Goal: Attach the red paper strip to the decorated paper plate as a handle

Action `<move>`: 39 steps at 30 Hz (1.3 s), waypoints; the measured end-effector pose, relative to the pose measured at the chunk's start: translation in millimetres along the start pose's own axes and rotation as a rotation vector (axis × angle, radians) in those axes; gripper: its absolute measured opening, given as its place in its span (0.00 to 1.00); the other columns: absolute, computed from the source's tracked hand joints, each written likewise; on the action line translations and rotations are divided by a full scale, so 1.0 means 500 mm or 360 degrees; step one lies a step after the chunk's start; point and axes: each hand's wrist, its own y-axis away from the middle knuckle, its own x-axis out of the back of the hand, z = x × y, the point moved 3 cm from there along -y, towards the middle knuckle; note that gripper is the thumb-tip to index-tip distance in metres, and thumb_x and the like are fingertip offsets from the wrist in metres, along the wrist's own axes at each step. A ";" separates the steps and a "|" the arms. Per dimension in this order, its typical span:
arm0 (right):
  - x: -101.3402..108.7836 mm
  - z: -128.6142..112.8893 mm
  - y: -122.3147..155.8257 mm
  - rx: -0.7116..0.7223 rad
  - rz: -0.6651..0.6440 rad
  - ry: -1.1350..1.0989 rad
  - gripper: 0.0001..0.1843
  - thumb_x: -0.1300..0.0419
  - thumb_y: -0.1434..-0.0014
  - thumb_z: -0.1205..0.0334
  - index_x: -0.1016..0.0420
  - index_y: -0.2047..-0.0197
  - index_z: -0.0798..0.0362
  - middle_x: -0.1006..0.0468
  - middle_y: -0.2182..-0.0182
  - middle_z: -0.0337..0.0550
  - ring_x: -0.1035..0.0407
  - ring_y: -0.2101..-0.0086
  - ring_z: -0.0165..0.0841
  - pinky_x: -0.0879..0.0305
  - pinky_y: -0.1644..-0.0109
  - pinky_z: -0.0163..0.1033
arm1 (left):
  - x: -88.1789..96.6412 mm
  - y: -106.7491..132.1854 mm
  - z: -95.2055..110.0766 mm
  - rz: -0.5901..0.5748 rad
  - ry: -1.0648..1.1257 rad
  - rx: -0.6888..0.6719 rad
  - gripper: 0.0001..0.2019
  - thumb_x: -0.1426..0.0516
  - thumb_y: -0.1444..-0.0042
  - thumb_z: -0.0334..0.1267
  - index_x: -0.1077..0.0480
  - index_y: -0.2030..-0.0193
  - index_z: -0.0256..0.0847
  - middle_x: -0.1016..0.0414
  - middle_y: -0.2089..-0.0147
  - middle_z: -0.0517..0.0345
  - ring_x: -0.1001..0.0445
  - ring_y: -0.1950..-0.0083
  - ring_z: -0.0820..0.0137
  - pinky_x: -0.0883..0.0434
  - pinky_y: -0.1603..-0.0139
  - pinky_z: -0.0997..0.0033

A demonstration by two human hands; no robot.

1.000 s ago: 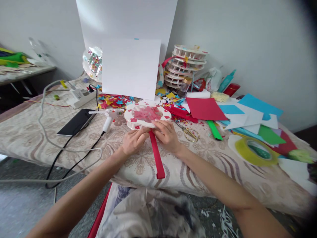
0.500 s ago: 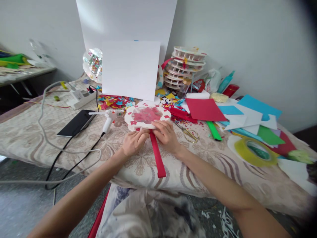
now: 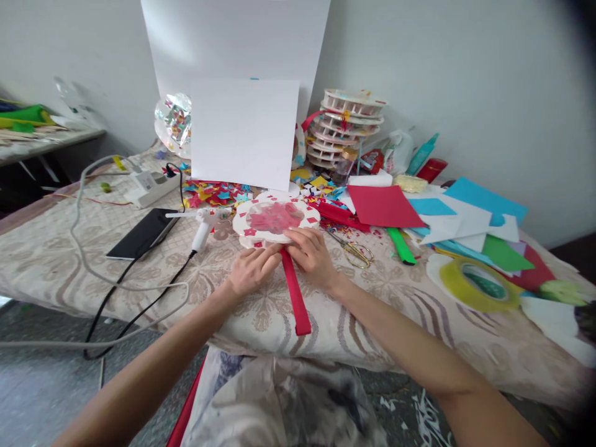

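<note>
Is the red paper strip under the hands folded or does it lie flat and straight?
Flat and straight: the red paper strip runs unbent from the white round disc toward the table edge.

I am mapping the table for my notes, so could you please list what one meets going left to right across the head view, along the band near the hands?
Black phone → glue gun → left hand → red paper strip → right hand → scissors → green marker → yellow tape roll.
</note>
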 end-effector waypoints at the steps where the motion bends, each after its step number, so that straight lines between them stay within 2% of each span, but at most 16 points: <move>1: 0.000 0.000 0.000 0.0002 -0.0011 0.0001 0.10 0.48 0.33 0.69 0.26 0.60 0.53 0.27 0.47 0.49 0.37 0.44 0.38 0.40 0.40 0.49 | 0.001 -0.002 0.001 -0.0001 -0.0008 -0.0003 0.08 0.49 0.39 0.26 0.33 0.65 0.42 0.19 0.55 0.55 0.23 0.66 0.73 0.33 0.68 0.73; 11: -0.001 0.000 0.000 0.0004 -0.0035 0.0015 0.11 0.49 0.32 0.69 0.26 0.60 0.54 0.26 0.47 0.51 0.36 0.45 0.38 0.39 0.41 0.50 | -0.004 -0.009 0.009 0.0005 -0.0028 0.0053 0.11 0.51 0.41 0.22 0.33 0.65 0.40 0.19 0.58 0.53 0.22 0.67 0.72 0.32 0.68 0.72; 17: -0.003 -0.004 -0.002 -0.0026 -0.0068 -0.0034 0.10 0.49 0.33 0.70 0.26 0.56 0.58 0.26 0.47 0.56 0.35 0.44 0.41 0.39 0.42 0.52 | -0.002 -0.012 0.007 0.0020 -0.0062 0.0063 0.12 0.52 0.41 0.21 0.35 0.67 0.42 0.20 0.63 0.57 0.24 0.71 0.74 0.34 0.71 0.72; 24: -0.007 -0.006 -0.005 -0.0040 -0.0131 0.0022 0.10 0.50 0.32 0.69 0.27 0.57 0.56 0.26 0.47 0.54 0.34 0.46 0.40 0.40 0.42 0.51 | -0.002 -0.014 0.009 0.0048 -0.0094 0.0069 0.12 0.53 0.41 0.21 0.37 0.68 0.42 0.21 0.66 0.58 0.25 0.72 0.74 0.35 0.71 0.73; 27: -0.006 -0.007 -0.006 -0.0022 -0.0126 0.0039 0.10 0.49 0.33 0.70 0.27 0.57 0.57 0.26 0.48 0.54 0.34 0.46 0.41 0.40 0.42 0.51 | -0.002 -0.013 0.008 0.0042 -0.0091 0.0071 0.11 0.52 0.41 0.21 0.37 0.68 0.41 0.20 0.65 0.57 0.25 0.73 0.74 0.35 0.71 0.72; 33: 0.002 -0.008 -0.007 -0.0007 -0.0074 0.0076 0.12 0.51 0.32 0.69 0.26 0.58 0.56 0.25 0.49 0.52 0.34 0.47 0.39 0.39 0.44 0.49 | 0.001 -0.008 0.007 0.0003 -0.0081 0.0029 0.09 0.50 0.41 0.23 0.35 0.67 0.42 0.19 0.58 0.56 0.24 0.70 0.74 0.33 0.68 0.71; 39: 0.003 -0.008 -0.004 -0.0028 -0.0080 0.0029 0.13 0.52 0.32 0.70 0.26 0.57 0.56 0.26 0.49 0.54 0.35 0.46 0.40 0.39 0.44 0.50 | -0.002 0.001 0.005 0.0015 -0.0088 -0.0015 0.08 0.48 0.41 0.24 0.34 0.66 0.41 0.19 0.58 0.56 0.23 0.68 0.74 0.34 0.68 0.72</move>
